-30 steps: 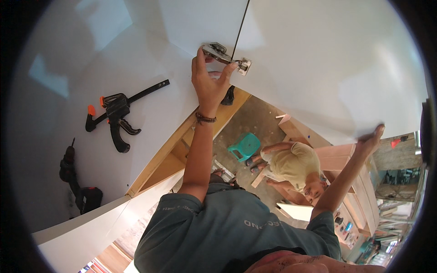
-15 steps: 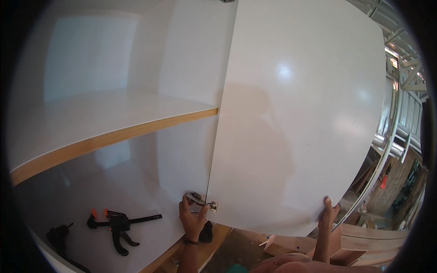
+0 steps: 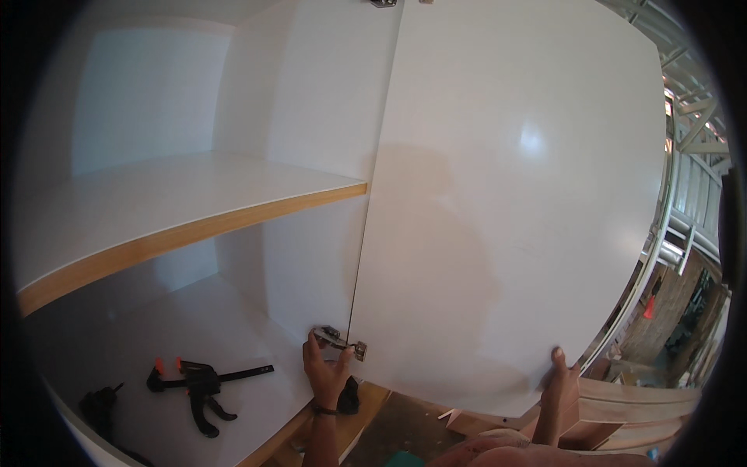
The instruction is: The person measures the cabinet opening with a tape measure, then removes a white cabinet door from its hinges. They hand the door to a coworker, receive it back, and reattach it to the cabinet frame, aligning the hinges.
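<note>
While our left hand (image 3: 327, 372) pinches the hinge (image 3: 340, 341) and our right hand (image 3: 562, 381) grips the white cabinet door (image 3: 513, 218), we judge that fixing the hinge comes next.

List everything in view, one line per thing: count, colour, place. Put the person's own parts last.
Door: one, white, right half of view, hung at the cabinet's side panel.
Hinge: one, metal, at the door's lower left corner.
Upper hinge: one, metal, top edge of view.
Shelf: one, white with wood edge, inside the cabinet, left.
Clamp: one, black with orange tabs, on the cabinet floor.
Dark tool: one, black, left of the clamp; kind unclear.
Wristband: one, dark, on the left wrist.
Left hand: one, at the lower hinge.
Right hand: one, at the door's lower right edge.
</note>
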`<move>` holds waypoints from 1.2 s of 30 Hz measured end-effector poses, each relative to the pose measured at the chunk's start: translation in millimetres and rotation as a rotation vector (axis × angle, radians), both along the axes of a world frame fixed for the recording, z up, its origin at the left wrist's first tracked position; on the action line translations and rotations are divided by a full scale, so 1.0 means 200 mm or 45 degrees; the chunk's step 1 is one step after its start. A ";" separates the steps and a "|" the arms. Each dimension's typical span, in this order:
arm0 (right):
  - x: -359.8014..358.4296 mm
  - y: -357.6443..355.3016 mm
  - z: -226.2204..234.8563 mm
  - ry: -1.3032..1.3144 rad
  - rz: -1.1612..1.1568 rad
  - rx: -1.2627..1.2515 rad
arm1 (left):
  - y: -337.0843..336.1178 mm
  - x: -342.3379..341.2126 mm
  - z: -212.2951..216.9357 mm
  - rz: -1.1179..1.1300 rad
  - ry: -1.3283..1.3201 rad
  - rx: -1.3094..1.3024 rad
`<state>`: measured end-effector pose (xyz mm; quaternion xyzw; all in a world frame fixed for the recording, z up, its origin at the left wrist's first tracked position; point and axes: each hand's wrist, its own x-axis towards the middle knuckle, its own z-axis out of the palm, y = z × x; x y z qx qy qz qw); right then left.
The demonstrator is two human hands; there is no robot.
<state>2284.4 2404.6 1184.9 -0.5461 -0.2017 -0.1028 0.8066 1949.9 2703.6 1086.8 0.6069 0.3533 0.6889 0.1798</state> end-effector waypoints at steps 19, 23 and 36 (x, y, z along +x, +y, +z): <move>0.05 -0.07 0.11 -0.038 0.006 -0.048 | 0.11 0.00 0.11 -0.209 -0.160 -0.137; -0.02 0.00 0.17 -0.001 0.023 -0.007 | 0.09 -0.08 0.18 -0.312 -0.096 -0.198; 0.12 0.06 0.11 0.015 -0.049 0.005 | 0.14 -0.02 0.17 -0.643 -0.416 -0.357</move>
